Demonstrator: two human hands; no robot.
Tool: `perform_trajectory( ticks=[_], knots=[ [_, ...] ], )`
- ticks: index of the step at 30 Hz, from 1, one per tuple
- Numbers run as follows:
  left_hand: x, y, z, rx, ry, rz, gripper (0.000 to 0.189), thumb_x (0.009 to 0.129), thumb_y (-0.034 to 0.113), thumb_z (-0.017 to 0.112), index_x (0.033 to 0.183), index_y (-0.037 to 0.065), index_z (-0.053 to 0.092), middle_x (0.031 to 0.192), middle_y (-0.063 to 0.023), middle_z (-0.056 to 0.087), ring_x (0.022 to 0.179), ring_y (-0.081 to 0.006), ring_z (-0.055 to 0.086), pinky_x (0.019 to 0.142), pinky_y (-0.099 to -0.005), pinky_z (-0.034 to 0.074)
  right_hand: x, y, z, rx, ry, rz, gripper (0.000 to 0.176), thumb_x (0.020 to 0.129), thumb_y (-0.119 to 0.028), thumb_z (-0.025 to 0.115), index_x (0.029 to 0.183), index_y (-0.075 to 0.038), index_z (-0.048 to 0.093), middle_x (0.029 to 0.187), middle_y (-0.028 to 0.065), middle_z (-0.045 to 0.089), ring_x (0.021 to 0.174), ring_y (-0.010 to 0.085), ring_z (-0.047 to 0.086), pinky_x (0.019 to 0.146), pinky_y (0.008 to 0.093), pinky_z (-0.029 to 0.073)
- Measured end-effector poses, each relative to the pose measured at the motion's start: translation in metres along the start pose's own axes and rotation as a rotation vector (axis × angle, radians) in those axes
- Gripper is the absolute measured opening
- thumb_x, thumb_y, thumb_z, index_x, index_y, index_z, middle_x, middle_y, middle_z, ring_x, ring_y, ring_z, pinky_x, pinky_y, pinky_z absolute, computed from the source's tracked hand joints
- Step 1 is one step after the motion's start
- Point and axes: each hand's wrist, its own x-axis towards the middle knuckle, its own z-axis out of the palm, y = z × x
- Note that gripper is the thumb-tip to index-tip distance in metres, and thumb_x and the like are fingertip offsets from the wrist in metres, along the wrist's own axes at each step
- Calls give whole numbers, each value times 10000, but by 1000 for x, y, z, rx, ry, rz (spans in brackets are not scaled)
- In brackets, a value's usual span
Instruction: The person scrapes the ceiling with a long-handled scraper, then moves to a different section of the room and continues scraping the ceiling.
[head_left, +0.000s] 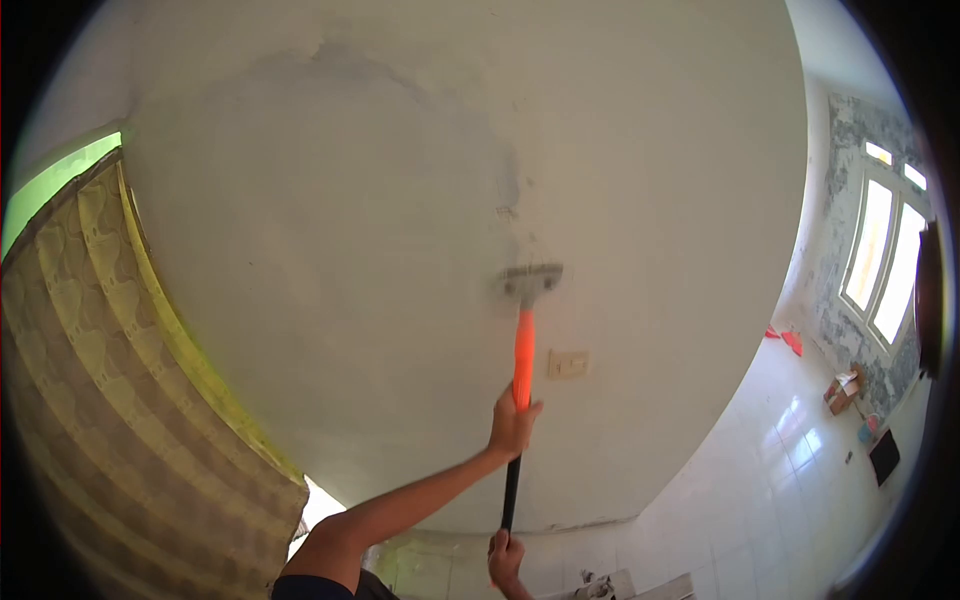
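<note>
A long-handled scraper (525,345) with an orange grip, a black lower shaft and a wide metal head is held up against the pale wall (350,250). Its head appears to touch the wall beneath a line of dark marks and rough patches. My left hand (513,424) is wrapped around the lower end of the orange grip. Further down, my right hand (506,557) closes around the black shaft near the bottom of the view. Just right of the grip is a cream wall switch (568,364).
A patterned brown curtain (120,380) hangs at the left. On the right, a white tiled floor (740,500) leads toward a window (882,255) in a patchy grey wall. A small box (842,392) and a dark flat item (884,458) lie there. Partly visible objects (597,585) sit low in front.
</note>
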Motion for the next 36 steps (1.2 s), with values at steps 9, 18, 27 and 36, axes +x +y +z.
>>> perform_trajectory(
  ticks=[9, 18, 27, 36],
  knots=[
    [7, 52, 10, -100, 10, -61, 218, 866, 25, 619, 817, 88, 415, 563, -2, 429, 329, -100, 367, 268, -275, 295, 5, -45, -4, -3, -23, 36, 549, 1053, -411, 483, 614, -85, 436, 537, -33, 404, 459, 69, 387, 423, 279, 288],
    [32, 99, -6, -115, -19, 3, 184, 873, 57, 602, 850, 67, 420, 612, -11, 442, 348, -96, 364, 277, -277, 316, 12, -109, 5, -25, -67, 36, 564, 1039, -479, 497, 623, -102, 441, 535, -46, 398, 456, 52, 388, 414, 257, 283],
    [18, 85, -10, -61, -38, -57, 185, 856, 33, 587, 846, 71, 406, 619, -23, 442, 359, -113, 392, 279, -284, 338, 2, -85, 12, 138, -113, 168, 539, 1027, -510, 498, 663, -116, 444, 516, -60, 368, 390, 49, 353, 356, 252, 232],
    [63, 184, -22, -188, -60, 97, 257, 892, 45, 630, 796, 89, 395, 527, 4, 407, 299, -121, 379, 280, -283, 291, 20, -210, 2, 281, -503, 113, 458, 1072, -447, 409, 1050, -8, 537, 605, 11, 477, 412, 87, 386, 388, 267, 321]
  ],
)
